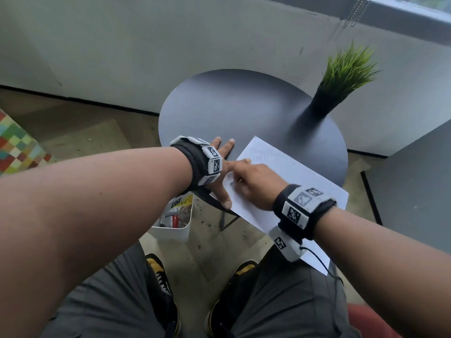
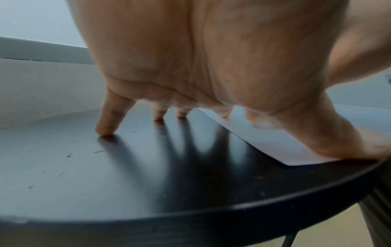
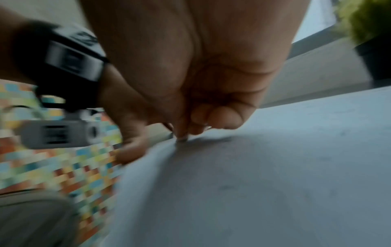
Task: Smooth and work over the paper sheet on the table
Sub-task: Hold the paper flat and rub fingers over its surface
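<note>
A white paper sheet [image 1: 292, 176] lies on the round black table [image 1: 231, 106], its near right part hanging over the edge. My left hand [image 1: 225, 152] is spread at the sheet's left edge. Its thumb [image 2: 338, 142] presses the sheet's near corner [image 2: 275, 142] and three fingertips [image 2: 105, 130] stand on bare tabletop [image 2: 127, 175]. My right hand [image 1: 256, 181] rests on the paper [image 3: 253, 183] beside the left, index stretched out, other fingers curled [image 3: 222, 117], a tip touching the sheet. Whether it pinches something small is unclear in the blur.
A green plant in a black pot [image 1: 341, 76] stands on the table's far right. A white bin [image 1: 173, 223] sits on the floor under the table's near left edge. A grey cabinet [image 1: 415, 186] is at the right, a white wall behind.
</note>
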